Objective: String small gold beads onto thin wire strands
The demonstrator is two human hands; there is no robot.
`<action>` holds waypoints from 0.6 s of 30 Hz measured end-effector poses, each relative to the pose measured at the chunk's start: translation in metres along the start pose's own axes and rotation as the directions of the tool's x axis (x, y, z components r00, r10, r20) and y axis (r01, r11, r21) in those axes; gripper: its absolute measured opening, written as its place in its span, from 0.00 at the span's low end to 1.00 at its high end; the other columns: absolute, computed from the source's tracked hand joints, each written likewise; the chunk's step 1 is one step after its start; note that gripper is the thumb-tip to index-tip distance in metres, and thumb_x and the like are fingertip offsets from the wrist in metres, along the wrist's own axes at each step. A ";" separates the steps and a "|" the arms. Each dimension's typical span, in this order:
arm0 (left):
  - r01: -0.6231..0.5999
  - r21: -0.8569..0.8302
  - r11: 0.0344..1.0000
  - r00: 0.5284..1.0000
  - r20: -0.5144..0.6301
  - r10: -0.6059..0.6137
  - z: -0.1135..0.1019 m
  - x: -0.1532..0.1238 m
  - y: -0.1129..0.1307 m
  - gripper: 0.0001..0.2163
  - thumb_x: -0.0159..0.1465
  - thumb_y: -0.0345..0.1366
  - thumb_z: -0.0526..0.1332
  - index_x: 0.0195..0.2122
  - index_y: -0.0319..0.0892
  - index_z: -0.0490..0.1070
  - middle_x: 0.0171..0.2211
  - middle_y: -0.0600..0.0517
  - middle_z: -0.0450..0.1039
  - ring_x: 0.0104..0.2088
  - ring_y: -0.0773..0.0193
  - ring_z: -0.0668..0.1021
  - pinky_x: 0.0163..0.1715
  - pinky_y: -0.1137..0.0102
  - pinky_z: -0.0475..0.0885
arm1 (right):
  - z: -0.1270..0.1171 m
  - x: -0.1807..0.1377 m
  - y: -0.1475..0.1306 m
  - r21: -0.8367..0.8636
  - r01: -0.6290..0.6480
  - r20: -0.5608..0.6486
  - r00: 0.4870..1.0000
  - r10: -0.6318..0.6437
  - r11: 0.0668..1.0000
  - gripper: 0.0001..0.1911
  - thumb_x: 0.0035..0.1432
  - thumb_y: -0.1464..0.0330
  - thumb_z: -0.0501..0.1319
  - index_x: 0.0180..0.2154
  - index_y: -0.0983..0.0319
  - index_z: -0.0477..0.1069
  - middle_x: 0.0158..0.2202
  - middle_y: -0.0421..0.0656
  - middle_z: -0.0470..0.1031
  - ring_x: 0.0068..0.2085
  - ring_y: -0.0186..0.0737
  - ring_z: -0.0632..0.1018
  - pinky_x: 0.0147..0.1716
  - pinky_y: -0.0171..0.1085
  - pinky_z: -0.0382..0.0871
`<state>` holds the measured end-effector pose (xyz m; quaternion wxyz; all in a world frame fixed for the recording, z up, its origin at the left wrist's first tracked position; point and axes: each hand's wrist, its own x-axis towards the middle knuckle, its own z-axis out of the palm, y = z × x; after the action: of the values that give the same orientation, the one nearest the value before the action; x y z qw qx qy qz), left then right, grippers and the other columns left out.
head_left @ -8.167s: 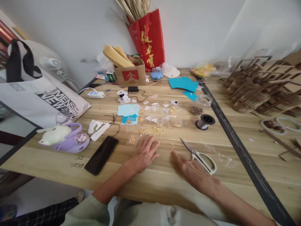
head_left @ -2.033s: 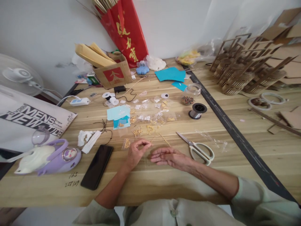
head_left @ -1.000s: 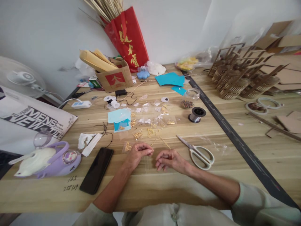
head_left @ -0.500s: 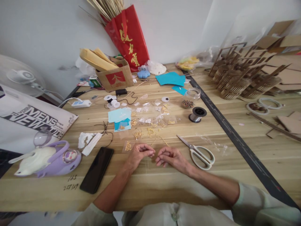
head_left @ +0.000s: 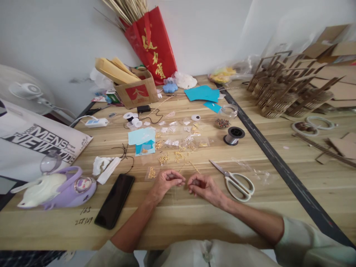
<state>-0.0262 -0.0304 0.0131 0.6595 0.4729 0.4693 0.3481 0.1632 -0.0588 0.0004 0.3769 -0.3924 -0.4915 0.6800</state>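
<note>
Both hands rest near the front of the wooden table (head_left: 194,222), fingertips almost meeting. My left hand (head_left: 164,183) is pinched closed; what it holds is too small to name. My right hand (head_left: 204,185) is curled closed just to its right, its contents also too small to name. A thin gold chain (head_left: 191,167) lies on the table just beyond the fingertips. Several small clear bags of gold beads (head_left: 178,142) are spread behind it, one bag (head_left: 151,172) close to my left hand.
White-handled scissors (head_left: 236,180) lie right of my right hand; a black phone (head_left: 114,200) lies to the left. A wire spool (head_left: 233,135), bead jar (head_left: 222,122), teal paper (head_left: 201,92), cardboard box (head_left: 135,89), red bag (head_left: 151,40) and wooden cutouts (head_left: 289,92) stand farther back.
Both hands went from flat and spread to pinched closed. In the last second my right hand slid left, bringing its fingertips up to my left hand's.
</note>
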 end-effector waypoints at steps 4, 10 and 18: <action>0.005 0.008 1.000 1.000 0.014 -0.005 0.001 -0.001 0.001 0.10 0.48 0.36 0.71 0.28 0.35 0.75 0.28 0.48 0.80 0.29 0.64 0.80 0.32 0.71 0.75 | -0.001 0.000 0.000 0.022 0.021 0.003 1.000 -0.021 1.000 0.15 0.51 0.60 0.67 0.33 0.64 0.69 0.26 0.40 0.73 0.27 0.31 0.74 0.26 0.30 0.67; 0.003 0.001 1.000 1.000 0.026 -0.003 0.002 -0.002 0.001 0.10 0.48 0.35 0.71 0.28 0.36 0.75 0.29 0.47 0.80 0.31 0.62 0.81 0.33 0.70 0.75 | -0.002 0.000 0.002 -0.042 0.041 -0.013 0.999 -0.042 0.998 0.16 0.53 0.58 0.65 0.34 0.64 0.71 0.27 0.42 0.76 0.28 0.33 0.75 0.27 0.32 0.68; 0.012 0.000 1.000 1.000 0.019 -0.012 0.001 -0.001 0.000 0.09 0.49 0.34 0.70 0.29 0.35 0.75 0.32 0.46 0.80 0.32 0.62 0.81 0.33 0.71 0.74 | -0.006 0.001 0.002 -0.191 0.069 -0.018 0.997 -0.074 0.979 0.16 0.56 0.56 0.62 0.34 0.64 0.73 0.26 0.42 0.74 0.27 0.33 0.73 0.27 0.33 0.66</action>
<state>-0.0255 -0.0321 0.0134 0.6662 0.4732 0.4658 0.3396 0.1677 -0.0562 -0.0030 0.3681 -0.4171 -0.5634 0.6108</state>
